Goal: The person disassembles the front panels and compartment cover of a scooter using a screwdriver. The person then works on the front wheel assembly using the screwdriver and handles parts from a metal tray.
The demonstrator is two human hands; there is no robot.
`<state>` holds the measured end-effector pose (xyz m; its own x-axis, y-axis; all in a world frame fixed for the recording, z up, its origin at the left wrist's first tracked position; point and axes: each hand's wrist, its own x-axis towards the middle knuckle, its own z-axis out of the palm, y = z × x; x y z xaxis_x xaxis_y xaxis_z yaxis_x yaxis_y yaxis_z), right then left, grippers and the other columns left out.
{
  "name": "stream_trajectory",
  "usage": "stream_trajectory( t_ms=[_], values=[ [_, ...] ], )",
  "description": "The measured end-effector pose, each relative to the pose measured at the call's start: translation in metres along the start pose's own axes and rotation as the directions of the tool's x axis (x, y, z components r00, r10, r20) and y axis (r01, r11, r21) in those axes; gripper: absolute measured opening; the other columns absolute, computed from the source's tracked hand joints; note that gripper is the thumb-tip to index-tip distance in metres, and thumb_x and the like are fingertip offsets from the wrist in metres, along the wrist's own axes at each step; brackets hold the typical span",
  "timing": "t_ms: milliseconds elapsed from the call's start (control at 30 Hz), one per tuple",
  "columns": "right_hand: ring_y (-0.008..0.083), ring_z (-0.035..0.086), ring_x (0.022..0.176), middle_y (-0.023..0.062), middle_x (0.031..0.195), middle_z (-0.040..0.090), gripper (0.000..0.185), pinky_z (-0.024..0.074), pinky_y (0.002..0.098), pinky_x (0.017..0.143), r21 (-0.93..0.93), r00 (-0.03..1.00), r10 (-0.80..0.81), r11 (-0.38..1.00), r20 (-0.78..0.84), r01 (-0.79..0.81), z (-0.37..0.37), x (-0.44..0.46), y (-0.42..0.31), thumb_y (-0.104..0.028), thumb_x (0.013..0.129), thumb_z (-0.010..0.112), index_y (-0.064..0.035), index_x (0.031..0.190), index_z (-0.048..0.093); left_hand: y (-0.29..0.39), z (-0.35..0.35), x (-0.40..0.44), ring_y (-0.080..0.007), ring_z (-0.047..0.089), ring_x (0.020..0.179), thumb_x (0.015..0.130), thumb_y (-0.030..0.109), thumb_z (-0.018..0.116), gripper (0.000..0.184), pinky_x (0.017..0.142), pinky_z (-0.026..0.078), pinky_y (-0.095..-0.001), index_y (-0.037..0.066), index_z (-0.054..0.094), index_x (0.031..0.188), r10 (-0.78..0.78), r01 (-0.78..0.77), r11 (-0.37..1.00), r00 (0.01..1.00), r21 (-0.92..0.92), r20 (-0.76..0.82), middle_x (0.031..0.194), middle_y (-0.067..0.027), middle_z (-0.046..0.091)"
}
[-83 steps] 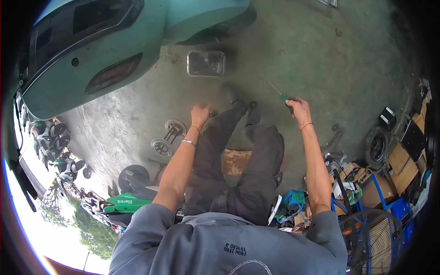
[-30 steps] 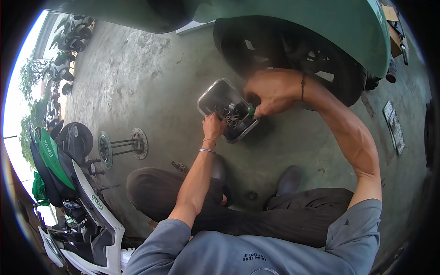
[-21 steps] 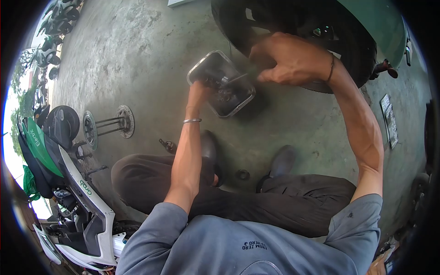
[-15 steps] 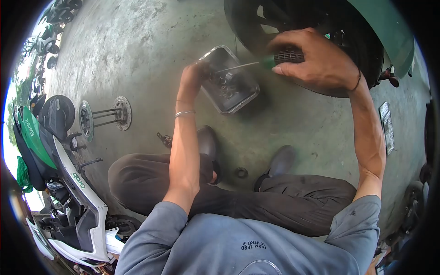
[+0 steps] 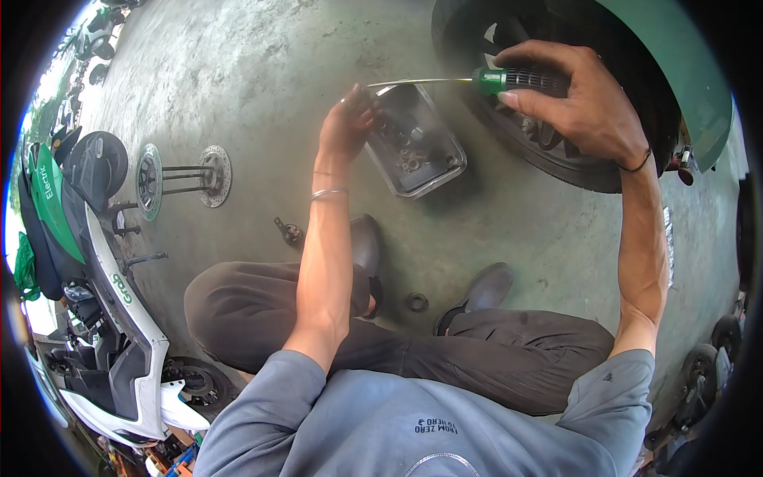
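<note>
My right hand (image 5: 584, 99) is wrapped round the green and black handle of a screwdriver (image 5: 497, 80). Its thin shaft points left, roughly level, above a clear tray (image 5: 433, 189). At the shaft's tip is my left hand (image 5: 350, 123), fingers curled in; whatever they pinch is too small or hidden to name. Several small metal parts (image 5: 409, 159), some ring-shaped, lie in the tray. Just behind my right hand stands a motorbike wheel (image 5: 493, 119) with a black tyre.
Two brake discs joined by rods (image 5: 183, 179) stand on the floor at left. Near my feet lie a small black ring (image 5: 416, 302) and a dark metal part (image 5: 288, 231). A green and white motorbike (image 5: 119, 294) is parked at far left.
Both hands have risen away from me in the view. The screwdriver's tip has moved from over the tray's inside to its far left rim, and the shaft is more level.
</note>
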<state>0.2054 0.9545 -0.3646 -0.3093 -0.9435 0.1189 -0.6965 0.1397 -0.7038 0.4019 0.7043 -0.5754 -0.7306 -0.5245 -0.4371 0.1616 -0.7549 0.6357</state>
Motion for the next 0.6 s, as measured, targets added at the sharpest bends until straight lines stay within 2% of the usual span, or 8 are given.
stream_trajectory(
  t_ms=[267, 467, 600],
  values=[
    [0.0233, 0.071, 0.083, 0.0168, 0.091, 0.072, 0.039, 0.054, 0.033, 0.081, 0.001, 0.998, 0.059, 0.998, 0.021, -0.059, 0.0, -0.001, -0.003, -0.022, 0.082, 0.075, 0.0036, 0.111, 0.069, -0.001, 0.001, 0.001, -0.02, 0.068, 0.083, 0.099, 0.016, 0.06, 0.015, 0.078, 0.063, -0.0309, 0.002, 0.06, 0.101, 0.028, -0.032, 0.997, 0.999, -0.077, -0.045, 0.092, -0.0101, 0.066],
    [0.0234, 0.071, 0.085, 0.0173, 0.095, 0.073, 0.038, 0.054, 0.0335, 0.082, 0.0, 1.0, 0.024, 1.0, 0.003, -0.024, -0.002, -0.004, 0.0, -0.02, 0.082, 0.073, 0.0038, 0.111, 0.069, -0.007, -0.007, 0.01, -0.0233, 0.068, 0.088, 0.097, 0.011, 0.062, 0.018, 0.082, 0.064, -0.0309, -0.002, 0.059, 0.109, 0.125, -0.118, 0.98, 0.992, -0.158, 0.035, 0.099, -0.0129, 0.062],
    [0.0253, 0.071, 0.087, 0.0178, 0.097, 0.073, 0.038, 0.0539, 0.0343, 0.083, -0.033, 0.999, -0.032, 0.999, -0.023, 0.031, -0.002, -0.004, 0.006, -0.02, 0.082, 0.073, 0.003, 0.112, 0.069, -0.002, 0.01, 0.0, -0.0205, 0.066, 0.086, 0.096, 0.011, 0.065, 0.018, 0.074, 0.063, -0.0261, -0.002, 0.059, 0.107, 0.142, -0.139, 0.982, 0.99, -0.132, 0.017, 0.096, -0.0118, 0.061]
  ],
)
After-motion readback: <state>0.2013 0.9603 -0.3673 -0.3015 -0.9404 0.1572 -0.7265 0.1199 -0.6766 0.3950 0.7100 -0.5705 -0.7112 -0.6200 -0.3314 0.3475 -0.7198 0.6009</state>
